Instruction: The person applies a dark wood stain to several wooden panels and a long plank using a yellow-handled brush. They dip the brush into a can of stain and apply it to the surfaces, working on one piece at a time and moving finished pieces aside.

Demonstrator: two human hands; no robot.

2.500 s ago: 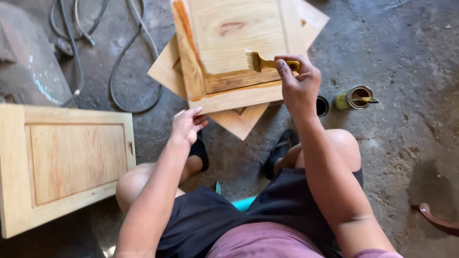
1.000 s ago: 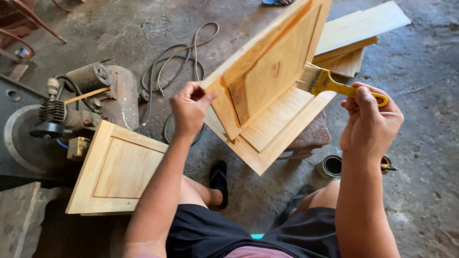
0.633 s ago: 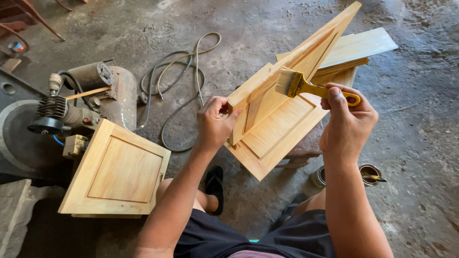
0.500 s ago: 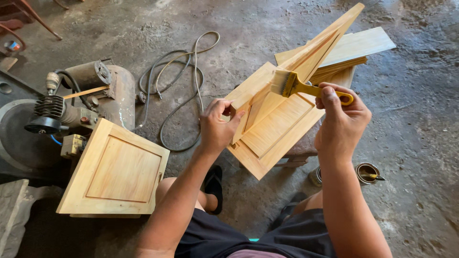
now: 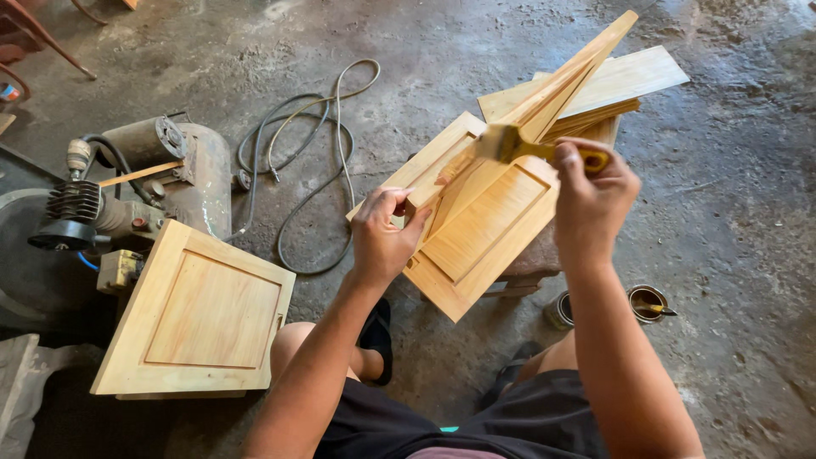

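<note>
Brushwork on the edge of a pale wooden cabinet door (image 5: 544, 98) looks to be the step in hand: the panel stands tilted on its edge, leaning over a second raised-panel door of the same light wood (image 5: 484, 229) that lies flat on a low support. The right hand (image 5: 591, 200) is closed around the yellow handle of a flat paintbrush (image 5: 510, 143), whose bristles touch the upright door's edge near its lower end. The left hand (image 5: 382, 234) pinches the bottom corner of that tilted door between thumb and fingers, steadying it. More boards (image 5: 629, 81) are stacked behind.

Judging from this, the next stroke calls for the left hand to keep the door from slipping while the brush runs along the narrow edge. Two small round tins (image 5: 648, 303) stand on the concrete floor (image 5: 748, 212) near the right knee. Well to the left, a third light wooden door (image 5: 204, 314) leans by a grey air compressor (image 5: 161, 183), with a coiled grey hose (image 5: 306, 161) beside it.
</note>
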